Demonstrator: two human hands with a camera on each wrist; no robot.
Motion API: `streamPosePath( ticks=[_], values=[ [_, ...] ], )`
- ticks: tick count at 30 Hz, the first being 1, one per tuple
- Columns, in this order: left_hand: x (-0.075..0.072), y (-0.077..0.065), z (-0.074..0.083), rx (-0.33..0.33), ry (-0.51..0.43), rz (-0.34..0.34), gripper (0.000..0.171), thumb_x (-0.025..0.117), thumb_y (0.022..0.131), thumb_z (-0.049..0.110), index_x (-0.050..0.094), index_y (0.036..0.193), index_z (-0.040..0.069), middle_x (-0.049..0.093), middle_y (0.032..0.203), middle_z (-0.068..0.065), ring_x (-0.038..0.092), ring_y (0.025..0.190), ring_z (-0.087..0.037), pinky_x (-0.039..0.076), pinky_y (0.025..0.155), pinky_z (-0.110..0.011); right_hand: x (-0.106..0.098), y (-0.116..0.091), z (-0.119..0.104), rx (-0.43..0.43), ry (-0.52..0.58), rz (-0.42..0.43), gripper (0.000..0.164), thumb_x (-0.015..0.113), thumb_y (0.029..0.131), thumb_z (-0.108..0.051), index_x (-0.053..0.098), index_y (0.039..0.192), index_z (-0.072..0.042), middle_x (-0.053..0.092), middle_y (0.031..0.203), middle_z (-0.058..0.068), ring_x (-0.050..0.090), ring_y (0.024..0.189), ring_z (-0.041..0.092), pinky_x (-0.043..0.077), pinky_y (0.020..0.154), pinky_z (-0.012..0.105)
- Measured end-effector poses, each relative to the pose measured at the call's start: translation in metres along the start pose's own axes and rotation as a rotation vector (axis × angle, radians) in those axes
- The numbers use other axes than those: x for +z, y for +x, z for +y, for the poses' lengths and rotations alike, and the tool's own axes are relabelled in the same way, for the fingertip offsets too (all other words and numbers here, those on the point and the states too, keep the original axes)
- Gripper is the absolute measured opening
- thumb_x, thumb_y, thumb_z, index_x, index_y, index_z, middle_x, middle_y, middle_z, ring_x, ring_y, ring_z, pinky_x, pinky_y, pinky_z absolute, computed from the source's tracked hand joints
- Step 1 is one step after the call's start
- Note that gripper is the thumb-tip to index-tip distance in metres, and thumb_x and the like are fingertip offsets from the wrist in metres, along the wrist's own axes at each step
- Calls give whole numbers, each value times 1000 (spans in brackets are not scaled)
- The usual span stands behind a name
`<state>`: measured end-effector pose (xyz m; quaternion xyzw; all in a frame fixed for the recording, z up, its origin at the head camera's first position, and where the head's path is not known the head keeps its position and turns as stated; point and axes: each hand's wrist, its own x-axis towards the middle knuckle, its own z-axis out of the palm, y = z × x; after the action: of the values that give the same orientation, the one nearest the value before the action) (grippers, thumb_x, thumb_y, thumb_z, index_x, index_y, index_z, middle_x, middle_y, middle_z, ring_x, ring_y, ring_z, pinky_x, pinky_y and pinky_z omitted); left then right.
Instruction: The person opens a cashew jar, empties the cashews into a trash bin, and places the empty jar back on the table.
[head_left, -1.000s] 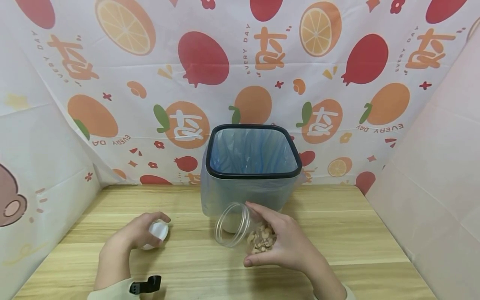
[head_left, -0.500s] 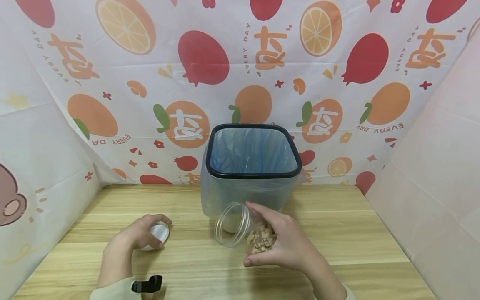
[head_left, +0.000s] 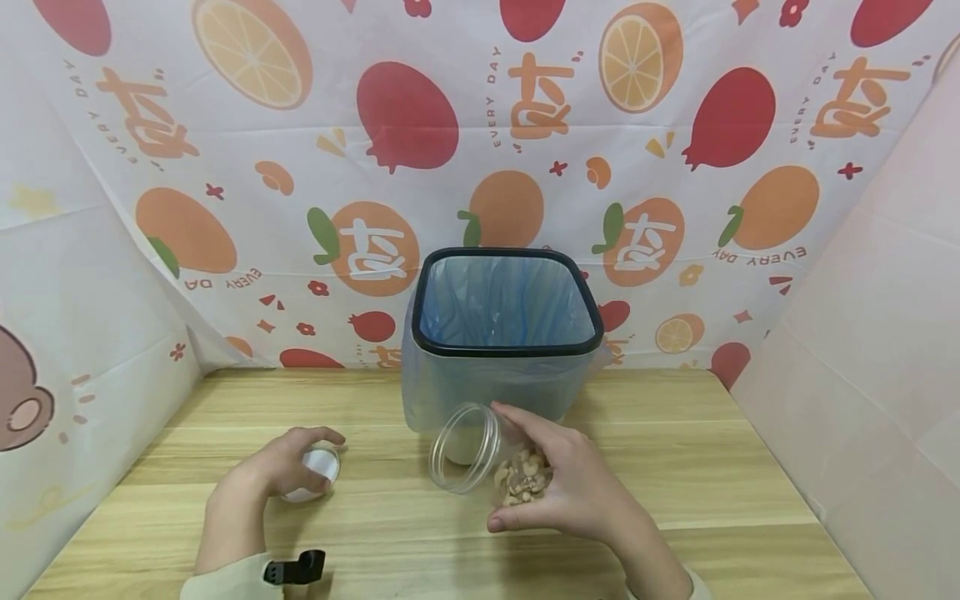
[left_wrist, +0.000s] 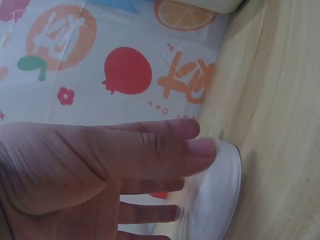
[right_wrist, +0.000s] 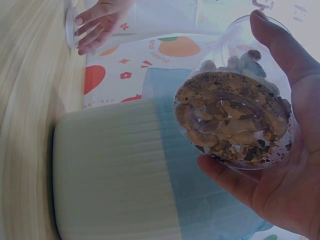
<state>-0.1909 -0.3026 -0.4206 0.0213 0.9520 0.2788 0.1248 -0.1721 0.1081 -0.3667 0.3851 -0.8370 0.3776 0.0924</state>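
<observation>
My right hand (head_left: 573, 483) grips a clear plastic jar (head_left: 467, 450) with no lid on it, tipped on its side in front of the bin, its mouth toward the left. Cashews (head_left: 522, 477) lie inside; in the right wrist view they show through the jar's base with small crumbs. At the left, a round white lid (head_left: 321, 465) lies flat on the table. Over it is my left hand (head_left: 277, 467), thumb and fingers spread about its edge. In the left wrist view those fingers look straight, and the hand (left_wrist: 125, 160) partly covers the lid (left_wrist: 215, 195).
A bin (head_left: 502, 387) with a black rim (head_left: 510, 350) and a bluish plastic liner (head_left: 502, 296) stands at the back middle of the wooden table (head_left: 390, 550). Fruit-printed cloth (head_left: 285, 233) hangs behind, with pale cloth on both sides.
My left hand and the lid have shifted slightly to the right since one second ago, then almost stop. My right hand and the jar stay in place.
</observation>
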Motion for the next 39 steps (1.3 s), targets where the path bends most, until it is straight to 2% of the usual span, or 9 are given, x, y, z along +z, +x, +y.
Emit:
streamPosePath(
  ticks=[5, 10, 14, 18, 22, 24, 27, 34, 39],
  values=[
    [-5, -4, 16, 149, 89, 160, 49, 77, 86, 23, 61, 130, 8, 45, 139, -35, 47, 122, -57, 46, 90, -66, -1, 0, 0, 3, 4, -3, 107, 87, 61, -64, 42, 151, -30, 56, 142, -11, 56, 128, 12, 50, 103, 40],
    [-15, -13, 44, 271, 142, 389, 44, 67, 95, 38, 62, 130, 12, 57, 135, -21, 51, 123, -46, 44, 95, -64, -3, 1, 0, 1, 4, -5, 106, 86, 62, -63, 42, 151, -28, 56, 141, -10, 57, 127, 12, 50, 102, 40],
    [-20, -24, 72, 368, 148, 623, 39, 70, 93, 35, 64, 126, 15, 61, 128, -12, 53, 119, -37, 46, 90, -60, -3, 2, -1, 10, 3, -2, 106, 86, 60, -65, 42, 151, -32, 56, 141, -12, 56, 127, 9, 50, 102, 39],
    [-17, -31, 102, 558, 106, 856, 39, 76, 88, 25, 67, 124, 14, 65, 124, -5, 55, 118, -31, 45, 98, -47, -3, 1, -1, 27, 17, -3, 106, 86, 60, -66, 41, 151, -35, 55, 142, -15, 56, 127, 7, 50, 102, 38],
    [-13, -31, 132, 772, 48, 981, 38, 69, 94, 33, 69, 125, 11, 66, 127, -7, 56, 122, -32, 38, 110, -32, -4, 0, 1, 23, 47, 2, 106, 89, 60, -60, 41, 151, -33, 56, 141, -11, 58, 124, 9, 51, 101, 38],
    [-12, -29, 144, 857, 49, 1004, 40, 63, 98, 38, 69, 125, 10, 65, 130, -11, 54, 126, -34, 36, 113, -30, -4, 0, 2, 16, 65, 5, 106, 90, 60, -57, 41, 151, -33, 57, 140, -9, 58, 123, 11, 51, 101, 38],
    [-13, -23, 154, 929, 95, 971, 44, 56, 101, 42, 68, 128, 9, 62, 134, -14, 51, 132, -36, 35, 116, -38, -4, 0, 3, 25, 91, -2, 105, 91, 61, -55, 41, 151, -34, 57, 140, -10, 58, 124, 11, 50, 101, 38],
    [-23, -4, 170, 966, 293, 804, 48, 72, 92, 35, 63, 136, 20, 56, 143, -10, 44, 140, -36, 40, 112, -52, -8, 0, 4, 39, 124, -6, 105, 93, 62, -47, 40, 151, -34, 58, 139, -7, 58, 124, 12, 51, 100, 39],
    [-28, 6, 180, 1040, 334, 745, 49, 74, 90, 27, 62, 137, 18, 60, 139, -11, 41, 142, -32, 35, 115, -53, -15, 0, 3, 48, 188, 6, 105, 95, 62, -42, 40, 151, -32, 60, 137, -4, 61, 120, 13, 52, 98, 33]
  ],
)
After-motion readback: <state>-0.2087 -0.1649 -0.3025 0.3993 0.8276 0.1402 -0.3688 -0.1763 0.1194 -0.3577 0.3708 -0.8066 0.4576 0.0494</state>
